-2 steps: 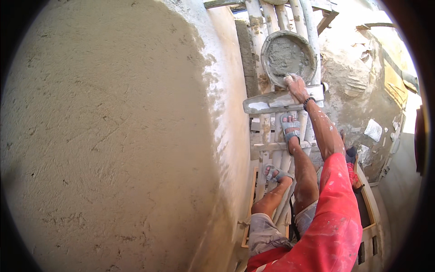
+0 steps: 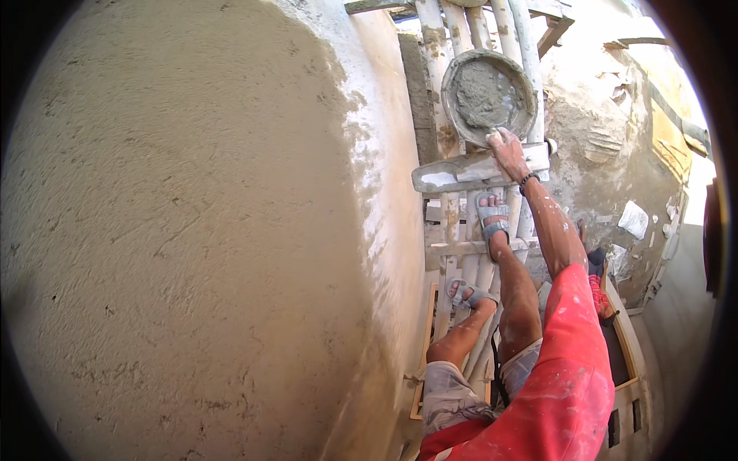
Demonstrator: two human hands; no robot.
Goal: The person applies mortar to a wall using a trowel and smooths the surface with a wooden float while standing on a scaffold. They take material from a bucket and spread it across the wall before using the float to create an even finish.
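My right hand (image 2: pixel 510 156) is closed at the near rim of a round basin (image 2: pixel 525 107) of wet grey mortar (image 2: pixel 480 96), its fingers around a small pale thing I cannot make out, possibly a tool handle. Just beneath the hand, a long mortar-smeared board (image 2: pixel 434 178) lies crosswise on pale poles (image 2: pixel 433 61). My left hand is out of view. My sandalled feet stand on the poles below the board.
A wall (image 2: pixel 184 215) of fresh grey plaster fills the left, bordered by a white band. On the right are rubble (image 2: pixel 596 123), white scraps (image 2: pixel 633 219), yellow sheeting (image 2: pixel 669 138), red and dark items (image 2: pixel 602 300) and a wooden frame (image 2: pixel 630 369) below the platform.
My right hand and forearm have shifted very slightly down and to the right at the basin's rim. Otherwise the view is nearly the same.
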